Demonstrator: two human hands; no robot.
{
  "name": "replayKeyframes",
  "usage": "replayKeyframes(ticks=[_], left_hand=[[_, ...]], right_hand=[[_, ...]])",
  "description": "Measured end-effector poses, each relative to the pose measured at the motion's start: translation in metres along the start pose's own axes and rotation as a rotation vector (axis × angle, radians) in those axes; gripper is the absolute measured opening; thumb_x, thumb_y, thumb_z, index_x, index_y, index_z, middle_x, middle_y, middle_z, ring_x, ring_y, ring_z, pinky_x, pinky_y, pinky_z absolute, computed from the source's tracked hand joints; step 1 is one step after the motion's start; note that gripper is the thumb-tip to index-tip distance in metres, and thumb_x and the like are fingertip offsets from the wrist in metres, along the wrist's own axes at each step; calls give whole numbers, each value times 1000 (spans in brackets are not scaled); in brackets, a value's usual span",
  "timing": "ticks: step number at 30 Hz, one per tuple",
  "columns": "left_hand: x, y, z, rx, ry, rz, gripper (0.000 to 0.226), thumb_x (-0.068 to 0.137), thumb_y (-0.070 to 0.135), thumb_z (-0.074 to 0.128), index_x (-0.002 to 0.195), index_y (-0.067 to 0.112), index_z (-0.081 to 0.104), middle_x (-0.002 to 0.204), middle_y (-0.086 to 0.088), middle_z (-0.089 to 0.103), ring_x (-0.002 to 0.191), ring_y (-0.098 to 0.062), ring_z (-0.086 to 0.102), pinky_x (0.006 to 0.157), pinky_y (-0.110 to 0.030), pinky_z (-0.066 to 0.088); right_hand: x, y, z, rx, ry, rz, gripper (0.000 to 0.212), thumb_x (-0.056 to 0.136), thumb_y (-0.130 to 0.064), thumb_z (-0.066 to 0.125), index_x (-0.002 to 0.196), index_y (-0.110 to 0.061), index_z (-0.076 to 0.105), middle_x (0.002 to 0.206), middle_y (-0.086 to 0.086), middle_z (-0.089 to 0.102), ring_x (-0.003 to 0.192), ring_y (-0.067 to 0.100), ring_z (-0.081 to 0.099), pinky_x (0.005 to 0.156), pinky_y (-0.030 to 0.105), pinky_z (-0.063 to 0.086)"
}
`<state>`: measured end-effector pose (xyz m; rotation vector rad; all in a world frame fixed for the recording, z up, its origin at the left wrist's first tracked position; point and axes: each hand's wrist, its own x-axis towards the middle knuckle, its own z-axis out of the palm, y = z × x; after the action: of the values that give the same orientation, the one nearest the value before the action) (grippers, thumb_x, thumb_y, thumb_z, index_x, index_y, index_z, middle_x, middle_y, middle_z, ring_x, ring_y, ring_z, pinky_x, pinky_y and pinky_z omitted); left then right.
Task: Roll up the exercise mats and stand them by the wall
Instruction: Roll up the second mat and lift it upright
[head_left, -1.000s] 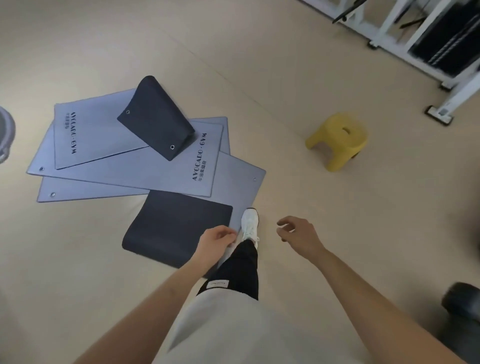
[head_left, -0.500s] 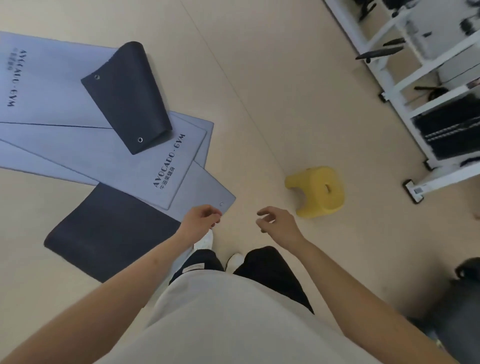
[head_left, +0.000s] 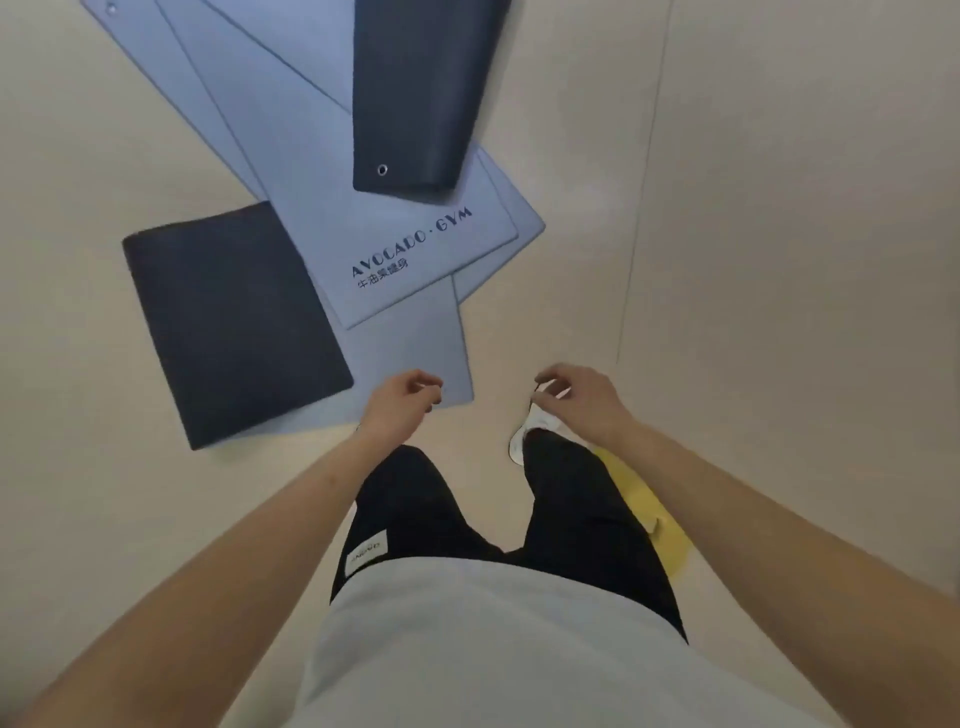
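Several grey-blue exercise mats lie overlapped on the beige floor ahead of me. The top one (head_left: 395, 244) is printed "AVOCADO · GYM". A dark folded-over mat end (head_left: 421, 88) with a metal eyelet rests on it. The lowest mat (head_left: 415, 338) has its near corner by my feet, and its dark underside flap (head_left: 234, 322) is turned over at the left. My left hand (head_left: 402, 397) hovers with loosely curled fingers over that near corner and holds nothing. My right hand (head_left: 576, 397) hangs to the right over my shoe, fingers loosely curled and empty.
A yellow plastic stool (head_left: 652, 519) stands just behind my right leg, mostly hidden. My white shoe (head_left: 524, 439) is on bare floor right of the mats. A thin floor seam (head_left: 639, 208) runs up the right side.
My view has swung down and closer to the mats. I stepped to their near end, the stool now sits behind my right leg, and the white rack left the view. Both hands stay empty.
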<state>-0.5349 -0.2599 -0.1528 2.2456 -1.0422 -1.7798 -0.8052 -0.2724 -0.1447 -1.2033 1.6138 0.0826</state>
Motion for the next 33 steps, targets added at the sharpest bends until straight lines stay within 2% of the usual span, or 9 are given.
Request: replayKeyframes(ticks=[4,7,9,13,18,24,29,31,33], left_hand=[[6,-11,48,19,-44,-60,20,93,20,66,113,26,69,99,0,72,98,-23,70,96,-42,56],[21,-33,71,5,-6,-109,18,92,24,65,109,30,68,109,-1,74,100,-23,70,95,-44,56],[37,-47,84,-24,24,-119,15,92,25,65,106,32,68,105,1,74,100,-23,70,92,-43,56],[87,-86,114,-79,83,-100,15,93,25,63,105,30,70,97,4,72,96,-20,69,86,-35,52],[188,-164,171,-122,261,-140,16,94,34,63,107,31,71,94,11,71,96,-18,68,87,-34,51],[362,-289,253,31,458,-146,36,90,49,68,121,29,66,112,14,68,109,-14,61,88,-33,46],[476,-362,309,365,508,-75,91,72,73,73,146,28,46,148,-1,46,136,-28,40,107,-45,41],[500,-377,328,484,578,-85,106,61,85,69,147,30,38,151,-4,36,137,-32,34,107,-48,37],[512,-390,339,512,712,-39,103,58,87,65,141,30,45,145,-6,42,129,-34,41,100,-49,38]], right_hand=[[47,7,-51,-209,-61,-84,29,92,-35,72,118,-23,70,101,-5,70,95,16,63,85,28,44],[80,8,-60,-299,-84,-139,27,90,-33,74,116,-24,71,98,-6,71,93,17,66,93,33,50],[105,13,-55,-362,-125,-169,25,89,-32,75,112,-23,72,95,-5,71,90,15,65,95,35,51],[165,33,-18,-404,-193,-207,20,89,-31,76,107,-27,72,93,-7,71,88,14,64,86,30,51],[276,95,66,-365,-233,-236,18,88,-28,78,105,-24,74,90,-7,73,80,7,64,87,28,51],[450,209,188,-472,-376,-335,36,84,-29,83,117,-31,68,114,-5,69,95,15,67,99,37,54],[553,260,255,-635,-426,-626,64,85,-27,83,143,-23,56,144,2,56,129,23,53,112,35,40],[582,265,277,-714,-400,-762,71,82,-28,84,146,-21,55,146,5,53,134,27,46,113,29,32],[602,270,292,-751,-335,-877,75,76,-34,84,144,-18,57,139,10,54,130,31,45,112,33,34]])
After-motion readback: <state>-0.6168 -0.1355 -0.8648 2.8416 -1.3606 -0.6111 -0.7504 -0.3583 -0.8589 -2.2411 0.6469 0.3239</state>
